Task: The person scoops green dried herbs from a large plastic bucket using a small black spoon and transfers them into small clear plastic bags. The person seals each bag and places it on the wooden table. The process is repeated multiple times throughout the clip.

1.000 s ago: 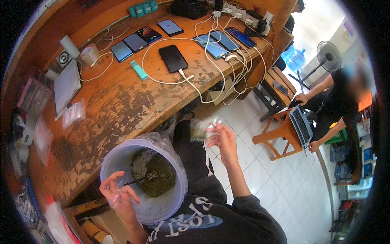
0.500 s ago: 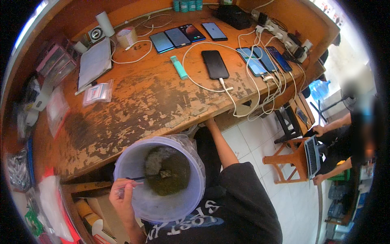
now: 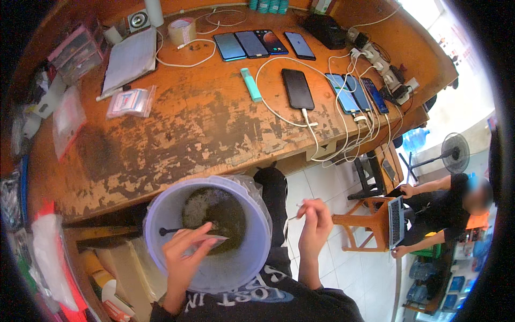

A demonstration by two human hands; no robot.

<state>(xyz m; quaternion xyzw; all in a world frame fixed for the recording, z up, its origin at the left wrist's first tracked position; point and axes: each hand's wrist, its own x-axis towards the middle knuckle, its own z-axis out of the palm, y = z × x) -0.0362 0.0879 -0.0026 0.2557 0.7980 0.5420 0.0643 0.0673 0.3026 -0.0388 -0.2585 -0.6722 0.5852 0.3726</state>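
Note:
A pale lilac bucket (image 3: 151, 220) stands below the desk's front edge, in front of my body. Dark greenish-brown loose material (image 3: 230, 214) covers its bottom. Over the bucket's mouth, my left hand (image 3: 185, 253) pinches a small clear plastic bag (image 3: 217, 237) between thumb and fingers. A black utensil with a rounded end (image 3: 163, 232), perhaps a small spoon, lies just beyond those fingers inside the bucket's outline. To the right of the bucket my right hand (image 3: 315, 225) is raised, fingers curled together around a small, thin, pale item (image 3: 299, 204) whose kind I cannot make out.
Several phones (image 3: 298, 89), some on white cables, lie on the worn wooden desk (image 3: 177, 134). Near them are a turquoise stick-shaped item (image 3: 250, 85), a tape roll (image 3: 182, 32) and a notebook (image 3: 129, 61). At right, a person (image 3: 440, 209) sits by a laptop on an orange stool (image 3: 362, 220).
My right hand has come up from beside the desk edge to the bucket's right. My left hand has moved from the left rim inward over the bucket. The view has shifted slightly.

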